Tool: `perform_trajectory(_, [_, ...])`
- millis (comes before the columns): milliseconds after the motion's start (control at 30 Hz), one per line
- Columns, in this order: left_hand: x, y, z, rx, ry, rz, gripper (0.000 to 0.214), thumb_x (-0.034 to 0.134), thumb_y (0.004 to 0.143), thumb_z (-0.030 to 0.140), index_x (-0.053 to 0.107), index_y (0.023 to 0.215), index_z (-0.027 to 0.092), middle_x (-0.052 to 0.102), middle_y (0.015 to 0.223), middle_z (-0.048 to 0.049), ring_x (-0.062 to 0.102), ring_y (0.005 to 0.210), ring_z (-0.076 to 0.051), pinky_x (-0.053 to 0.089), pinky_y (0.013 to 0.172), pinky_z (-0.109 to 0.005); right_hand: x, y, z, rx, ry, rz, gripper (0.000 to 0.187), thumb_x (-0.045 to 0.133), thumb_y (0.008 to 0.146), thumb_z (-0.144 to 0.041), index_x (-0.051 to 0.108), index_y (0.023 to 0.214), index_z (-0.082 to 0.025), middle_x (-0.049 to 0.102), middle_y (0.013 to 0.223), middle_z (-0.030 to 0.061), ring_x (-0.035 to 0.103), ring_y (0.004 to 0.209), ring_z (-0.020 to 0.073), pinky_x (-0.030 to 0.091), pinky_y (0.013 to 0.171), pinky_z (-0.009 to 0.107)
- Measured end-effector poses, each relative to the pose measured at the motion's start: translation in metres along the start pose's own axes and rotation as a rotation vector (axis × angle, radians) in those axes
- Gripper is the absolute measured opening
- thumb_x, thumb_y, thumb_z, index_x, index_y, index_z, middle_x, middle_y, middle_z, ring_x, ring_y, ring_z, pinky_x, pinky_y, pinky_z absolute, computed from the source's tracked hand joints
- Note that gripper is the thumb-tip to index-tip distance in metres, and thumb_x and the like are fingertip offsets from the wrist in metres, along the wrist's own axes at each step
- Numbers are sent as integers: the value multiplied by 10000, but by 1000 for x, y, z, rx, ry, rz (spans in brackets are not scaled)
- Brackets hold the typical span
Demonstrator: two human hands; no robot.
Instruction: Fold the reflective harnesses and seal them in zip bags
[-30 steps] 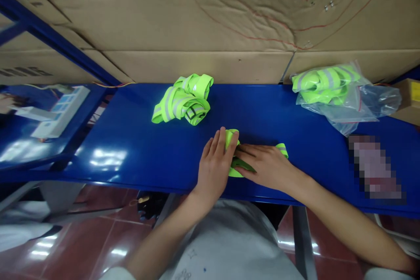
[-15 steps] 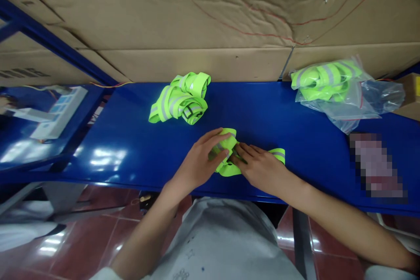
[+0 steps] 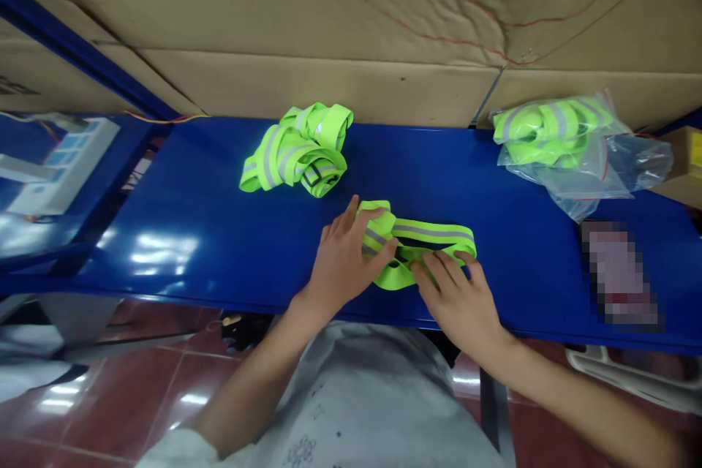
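Observation:
A neon-yellow reflective strap [image 3: 433, 230] with a grey stripe lies partly folded near the table's front edge, a long loop of it stretching to the right. My left hand [image 3: 345, 256] grips the folded end between thumb and fingers. On the loop's near side rests my right hand [image 3: 458, 300], fingers bent and touching the band; whether they pinch it is hard to see. Behind them, toward the left, sits a heap of similar reflective straps [image 3: 285, 153] with a black buckle showing.
The blue table [image 3: 219, 234] backs onto a cardboard wall [image 3: 301, 80]. At the back right lie clear plastic bags [image 3: 559, 131] holding more yellow strap, beside a cardboard box [image 3: 683, 161]. A pixelated flat object [image 3: 619, 270] lies at right. A white device [image 3: 66, 164] stands far left.
My right hand has moved right and toward me, away from the folded end, uncovering the strap's loop. My left hand stays on the folded part. The view has shifted slightly.

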State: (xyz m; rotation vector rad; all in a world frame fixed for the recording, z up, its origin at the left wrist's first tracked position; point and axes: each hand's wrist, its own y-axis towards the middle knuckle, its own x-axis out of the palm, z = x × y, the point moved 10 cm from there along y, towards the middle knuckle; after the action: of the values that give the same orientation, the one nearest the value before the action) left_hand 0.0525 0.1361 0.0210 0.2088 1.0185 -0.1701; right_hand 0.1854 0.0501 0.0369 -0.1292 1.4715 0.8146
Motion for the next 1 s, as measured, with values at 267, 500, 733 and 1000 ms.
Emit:
perform_trajectory(267, [0,1,-6,-7,-25,22,448,624,951,356,546,1376,238,438,1610,-188,492,1436,-395,449,1094,-579,-9,-14,36,225,48,-119,110,560,971,-161,629,1055,-172,719,1019,88,595,886,258,360,786,381])
perform_trajectory(500, [3,0,-4,-43,6,98,456,638,898,303,587,1346,238,466,1577,-175,535,1349,-409,477,1039,-555,-18,-16,54,247,-163,-50,270,508,930,-29,638,1132,-153,707,1092,125,567,874,249,334,759,374])
perform_trajectory(733, [6,-1,-7,23,19,115,462,632,910,297,595,1364,226,428,1581,-191,503,1352,-416,478,1041,-552,18,-30,62,186,-44,-275,394,516,1007,-121,604,1375,-234,652,1347,107,604,1042,260,401,808,378])
perform_trajectory(1000, [1,-10,25,234,217,174,353,562,988,238,669,1323,229,412,1623,-170,452,1412,-418,480,1069,-546,-16,-10,16,221,70,-168,659,471,1070,-460,317,1629,-146,449,1616,177,393,1510,320,343,1202,518])
